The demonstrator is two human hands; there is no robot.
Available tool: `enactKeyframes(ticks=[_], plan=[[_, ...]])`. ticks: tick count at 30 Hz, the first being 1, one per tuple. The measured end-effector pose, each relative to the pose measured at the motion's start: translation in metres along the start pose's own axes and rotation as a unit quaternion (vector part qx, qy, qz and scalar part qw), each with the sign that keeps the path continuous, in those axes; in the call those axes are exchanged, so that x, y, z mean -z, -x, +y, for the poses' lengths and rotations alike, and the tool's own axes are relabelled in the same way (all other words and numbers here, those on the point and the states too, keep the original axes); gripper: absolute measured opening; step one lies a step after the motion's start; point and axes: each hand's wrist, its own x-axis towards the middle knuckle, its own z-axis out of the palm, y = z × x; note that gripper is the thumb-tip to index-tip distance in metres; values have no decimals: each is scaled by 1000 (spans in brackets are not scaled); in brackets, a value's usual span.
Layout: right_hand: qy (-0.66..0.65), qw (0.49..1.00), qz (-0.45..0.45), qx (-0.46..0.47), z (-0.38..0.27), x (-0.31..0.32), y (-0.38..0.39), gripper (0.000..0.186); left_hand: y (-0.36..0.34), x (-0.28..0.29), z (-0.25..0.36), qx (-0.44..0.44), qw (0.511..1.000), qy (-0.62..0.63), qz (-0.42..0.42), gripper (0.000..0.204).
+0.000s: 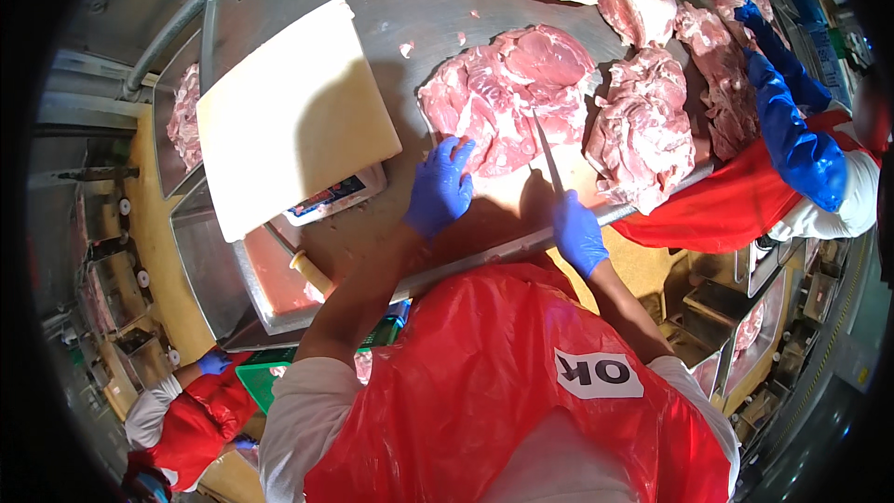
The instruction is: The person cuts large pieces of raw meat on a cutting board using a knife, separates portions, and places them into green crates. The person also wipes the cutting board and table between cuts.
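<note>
A large slab of raw pink meat (484, 112) lies spread on the metal table in front of me. My left hand (441, 188), in a blue glove, rests at its near left edge, fingers extended and touching the meat. With my right hand (579, 235), also gloved in blue, I grip a knife (548, 154) by its handle, which my fingers hide. The blade points away from me, and its tip meets the middle of the slab.
A white cutting board (298, 116) lies tilted over a white tub (358, 194) on the left. Below it sits a cream-handled tool (312, 272). More meat (643, 126) lies to the right, where a co-worker's blue sleeves (792, 130) reach in. Another person (200, 419) is at lower left.
</note>
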Motion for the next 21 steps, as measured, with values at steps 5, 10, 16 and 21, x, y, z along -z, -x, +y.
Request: enactKeyframes(ticks=[5,10,16,21], plan=[[68,994,19,78,14,-13,-13,19,-32,0,-6,21,995,-60,77,45],[240,957,-26,163,6,-10,-68,27,-117,-19,6,59,979,-147,128,47],[89,985,-26,148,30,-21,-106,19,-191,-58,-85,227,964,112,-79,44],[-128,988,-79,22,14,7,-108,13,-215,-40,-97,302,861,294,-285,18]])
